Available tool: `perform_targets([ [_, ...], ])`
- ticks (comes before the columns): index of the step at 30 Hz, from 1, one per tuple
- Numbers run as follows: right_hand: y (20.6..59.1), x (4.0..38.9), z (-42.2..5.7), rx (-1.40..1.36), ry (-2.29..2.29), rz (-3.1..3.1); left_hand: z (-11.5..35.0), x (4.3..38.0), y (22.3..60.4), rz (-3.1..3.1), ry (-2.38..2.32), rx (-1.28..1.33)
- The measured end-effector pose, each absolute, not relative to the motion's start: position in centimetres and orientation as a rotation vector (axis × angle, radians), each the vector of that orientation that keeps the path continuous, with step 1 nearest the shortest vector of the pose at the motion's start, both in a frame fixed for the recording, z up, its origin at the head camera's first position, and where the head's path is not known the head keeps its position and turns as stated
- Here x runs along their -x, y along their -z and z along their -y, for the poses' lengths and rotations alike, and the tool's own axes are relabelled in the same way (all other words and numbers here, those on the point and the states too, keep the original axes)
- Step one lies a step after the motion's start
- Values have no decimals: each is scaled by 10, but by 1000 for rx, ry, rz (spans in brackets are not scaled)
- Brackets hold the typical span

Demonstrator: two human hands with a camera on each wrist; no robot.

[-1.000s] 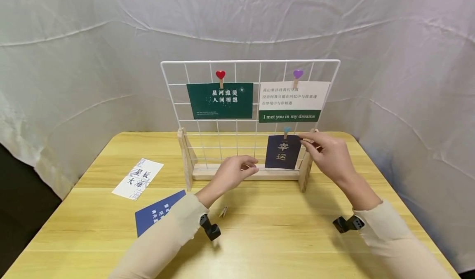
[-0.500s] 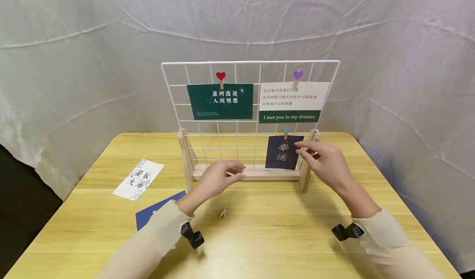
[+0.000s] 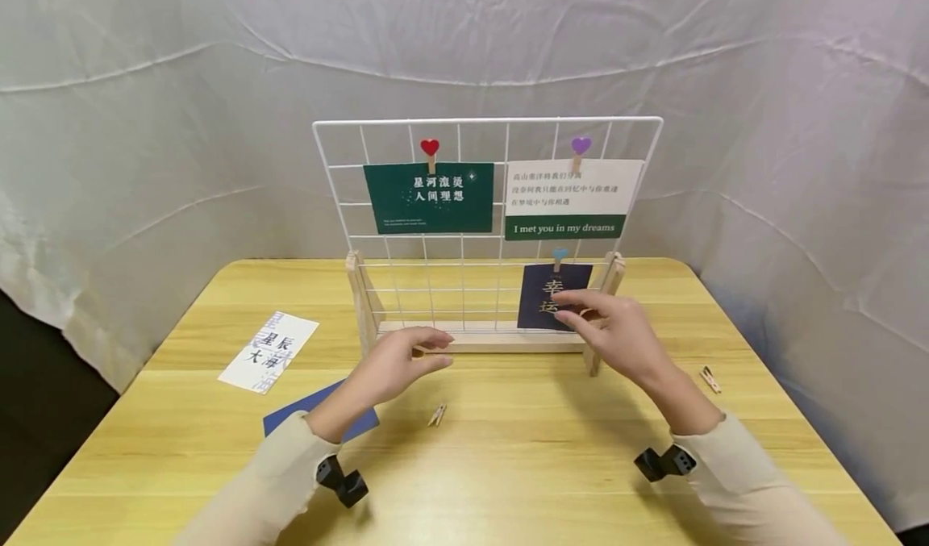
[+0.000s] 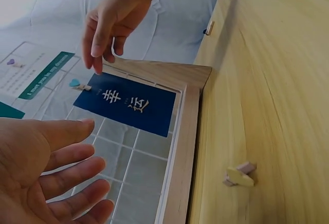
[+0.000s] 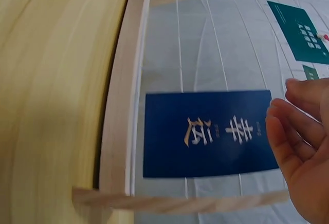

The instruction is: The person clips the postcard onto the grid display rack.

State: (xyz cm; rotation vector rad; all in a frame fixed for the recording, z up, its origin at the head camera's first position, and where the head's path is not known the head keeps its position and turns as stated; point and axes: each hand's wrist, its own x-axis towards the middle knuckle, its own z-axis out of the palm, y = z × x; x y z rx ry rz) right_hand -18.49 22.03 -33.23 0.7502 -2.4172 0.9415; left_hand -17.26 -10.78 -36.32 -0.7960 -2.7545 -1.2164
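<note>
The navy card (image 3: 535,302) hangs upright at the lower right of the white wire grid (image 3: 486,119), fastened at its upper short edge by a blue heart clip (image 3: 560,255). Its long axis runs top to bottom, from the clip toward the wooden base bar (image 3: 479,340); the printed side faces the person. Finish: plain dark blue, two large gold characters stacked vertically. In the head view, the right hand (image 3: 617,328) covers part of the card. The left wrist view exposes nearly the whole face and the clip's wooden peg; the right wrist view shows faint small marks beside the characters, but not the clip. Right grip: released, thumb and forefinger apart; contact with the card cannot be determined. Left grip: released, left hand (image 3: 395,360) in front of the grid; the left wrist view shows its fingers spread. Above the navy card, a white-and-green card (image 3: 573,195) hangs from a purple heart clip (image 3: 581,146). On the table (image 3: 508,465) lie two loose clips, one near (image 3: 437,414), one at right (image 3: 710,380).
</note>
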Motion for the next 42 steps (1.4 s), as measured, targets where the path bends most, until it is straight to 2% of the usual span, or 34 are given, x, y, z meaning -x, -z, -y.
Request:
perform_targets([
  [26, 365, 183, -142, -1183, -1173, 2587, 179, 146, 377, 2868, 1070, 631],
  [36, 382, 188, -119, -1225, -1282, 2695, 206, 154, 387, 2909, 963, 512],
  [42, 391, 188, -108, -1229, -1344, 2740, 220, 160, 389, 2934, 979, 547],
])
